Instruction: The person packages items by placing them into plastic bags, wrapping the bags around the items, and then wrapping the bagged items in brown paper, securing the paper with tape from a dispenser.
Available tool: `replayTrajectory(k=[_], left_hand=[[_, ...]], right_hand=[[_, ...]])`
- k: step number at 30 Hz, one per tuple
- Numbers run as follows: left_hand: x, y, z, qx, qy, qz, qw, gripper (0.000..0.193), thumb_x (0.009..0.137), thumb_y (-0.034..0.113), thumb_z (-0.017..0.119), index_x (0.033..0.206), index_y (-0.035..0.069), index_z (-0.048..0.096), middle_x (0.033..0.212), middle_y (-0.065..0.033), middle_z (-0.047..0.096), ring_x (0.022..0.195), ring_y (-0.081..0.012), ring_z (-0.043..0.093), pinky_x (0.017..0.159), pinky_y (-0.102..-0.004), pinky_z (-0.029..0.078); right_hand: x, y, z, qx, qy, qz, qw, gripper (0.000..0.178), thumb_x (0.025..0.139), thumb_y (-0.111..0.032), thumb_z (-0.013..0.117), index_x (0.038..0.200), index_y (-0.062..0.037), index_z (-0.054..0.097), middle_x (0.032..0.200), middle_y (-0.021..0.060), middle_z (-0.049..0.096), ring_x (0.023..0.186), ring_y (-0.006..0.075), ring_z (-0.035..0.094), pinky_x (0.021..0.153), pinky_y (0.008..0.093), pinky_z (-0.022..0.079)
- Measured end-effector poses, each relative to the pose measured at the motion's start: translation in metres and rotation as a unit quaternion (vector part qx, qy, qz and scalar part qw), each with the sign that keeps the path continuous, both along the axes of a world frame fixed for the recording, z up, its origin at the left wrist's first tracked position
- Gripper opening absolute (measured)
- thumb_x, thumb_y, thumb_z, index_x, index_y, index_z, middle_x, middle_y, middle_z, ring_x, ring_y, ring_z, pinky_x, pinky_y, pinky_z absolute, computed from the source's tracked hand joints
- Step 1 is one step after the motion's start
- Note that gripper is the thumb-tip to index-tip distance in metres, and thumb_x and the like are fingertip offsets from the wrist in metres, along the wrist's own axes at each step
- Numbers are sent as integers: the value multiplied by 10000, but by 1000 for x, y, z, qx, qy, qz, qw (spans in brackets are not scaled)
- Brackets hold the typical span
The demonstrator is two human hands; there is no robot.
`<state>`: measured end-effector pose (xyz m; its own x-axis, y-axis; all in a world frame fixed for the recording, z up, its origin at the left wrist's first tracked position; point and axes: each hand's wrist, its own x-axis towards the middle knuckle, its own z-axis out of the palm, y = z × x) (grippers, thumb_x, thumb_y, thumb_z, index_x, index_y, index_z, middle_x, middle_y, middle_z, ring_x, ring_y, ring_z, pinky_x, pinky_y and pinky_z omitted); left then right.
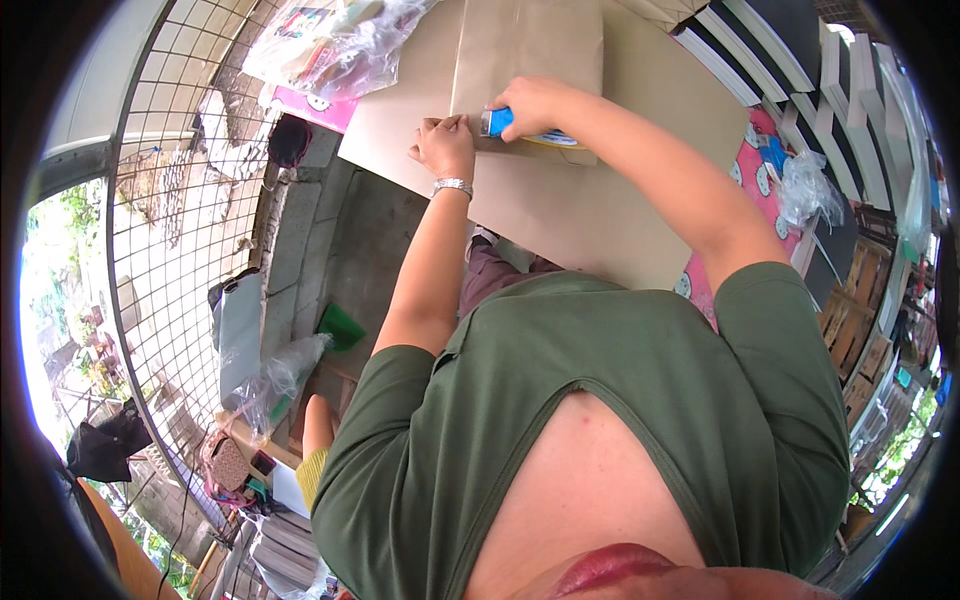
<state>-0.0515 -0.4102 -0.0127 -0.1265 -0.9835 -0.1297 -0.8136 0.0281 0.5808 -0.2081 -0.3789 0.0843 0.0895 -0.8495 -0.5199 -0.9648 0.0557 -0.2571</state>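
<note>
A brown paper-wrapped package [530,45] lies on a large beige sheet [630,200] over the table. My left hand [445,148] is closed at the package's near left corner, its fingers curled on a folded bit of brown paper. Just to the right, my right hand [540,108] grips a blue hand tool [500,122] with a silver-grey end facing my left hand. Its exact kind is hard to make out, as my fingers cover part of it. Beneath my right wrist, a flat blue and yellow item [555,138] shows in part on the package's near edge.
Clear plastic bags [340,45] lie at the far left of the table. Stacks of dark-covered books [840,110] stand to the right, near a crumpled plastic bag [808,188] on a pink patterned cover [752,165]. A wire mesh fence [180,330] runs along the left. Someone's elbow and yellow sleeve [312,475] show behind me.
</note>
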Motion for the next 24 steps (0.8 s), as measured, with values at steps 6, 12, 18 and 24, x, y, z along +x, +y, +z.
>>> replayTrajectory(k=[6,12,18,24], left_hand=[[19,1,-27,-144,56,-117,981,724,857,384,566,1418,37,267,1332,-146,456,1253,-295,392,1029,-448,260],[36,13,-42,-143,-53,-373,915,752,896,593,354,1425,66,269,1461,-131,312,1393,-205,201,1125,-517,45],[31,17,-40,-167,-109,-369,908,731,860,638,381,1452,232,243,1506,45,239,1394,-162,192,1108,-578,37],[4,36,-17,-151,-175,-356,905,786,848,647,396,1450,164,248,1505,-28,243,1399,-184,181,1116,-557,23]], right_hand=[[30,-29,5,92,101,29,990,417,645,-331,719,1021,-154,697,1035,55,670,955,220,641,784,378,523],[44,-41,12,115,139,59,982,450,601,-351,767,1004,-163,705,1027,61,673,972,224,638,800,390,523],[-6,12,16,169,182,40,968,480,630,-378,765,1031,-125,692,1061,71,665,989,237,631,812,397,522],[-30,40,2,296,309,31,903,428,663,-393,757,1021,-167,693,1041,41,669,983,224,633,796,359,522]])
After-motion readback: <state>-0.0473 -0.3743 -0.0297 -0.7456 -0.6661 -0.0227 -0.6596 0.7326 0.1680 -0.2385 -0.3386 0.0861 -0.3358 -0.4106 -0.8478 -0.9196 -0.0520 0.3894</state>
